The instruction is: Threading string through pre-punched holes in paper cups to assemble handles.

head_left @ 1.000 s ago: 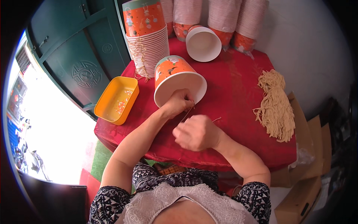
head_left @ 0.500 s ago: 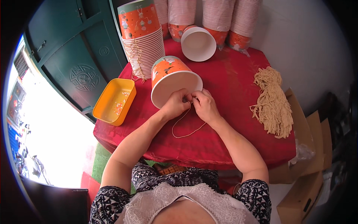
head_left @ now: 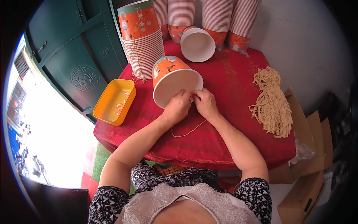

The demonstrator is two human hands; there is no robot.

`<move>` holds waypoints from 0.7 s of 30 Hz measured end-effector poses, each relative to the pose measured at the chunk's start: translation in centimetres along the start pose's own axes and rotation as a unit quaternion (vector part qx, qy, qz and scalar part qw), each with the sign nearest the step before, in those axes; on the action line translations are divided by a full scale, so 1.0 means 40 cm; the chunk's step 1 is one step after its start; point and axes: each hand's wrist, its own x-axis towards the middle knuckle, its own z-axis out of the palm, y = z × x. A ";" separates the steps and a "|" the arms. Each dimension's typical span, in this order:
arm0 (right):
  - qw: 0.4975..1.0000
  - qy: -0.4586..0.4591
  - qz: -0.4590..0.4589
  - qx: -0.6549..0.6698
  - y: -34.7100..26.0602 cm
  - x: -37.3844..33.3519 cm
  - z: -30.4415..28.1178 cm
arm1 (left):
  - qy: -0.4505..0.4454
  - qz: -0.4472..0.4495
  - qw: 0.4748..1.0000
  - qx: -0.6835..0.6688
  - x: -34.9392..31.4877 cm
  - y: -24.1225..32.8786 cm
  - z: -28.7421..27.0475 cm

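An orange and green paper bucket lies on its side on the red-covered table, its white mouth toward me. At the rim's lower right, my left hand is closed, its fingertips pinched at the rim's edge. Beside it, my right hand also pinches, thumb and forefinger close together against the rim. A thin beige cord runs out from between the hands and loops on the cloth below them. The fingertips hide where the cord meets the bucket.
A yellow tray with small paper bits stands at left. Behind it rises a stack of buckets with cords hanging down. Another bucket lies farther back, before wrapped stacks. A bundle of beige cords lies at right; cardboard boxes stand beyond the table.
My left hand has turned and its fingers have closed in against the rim. The cord loop between the hands is now partly covered. The bucket has shifted very slightly right.
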 end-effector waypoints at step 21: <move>0.989 -0.131 0.034 0.062 0.003 0.015 -0.046 | -0.020 -0.012 0.999 0.046 -0.005 -0.023 0.002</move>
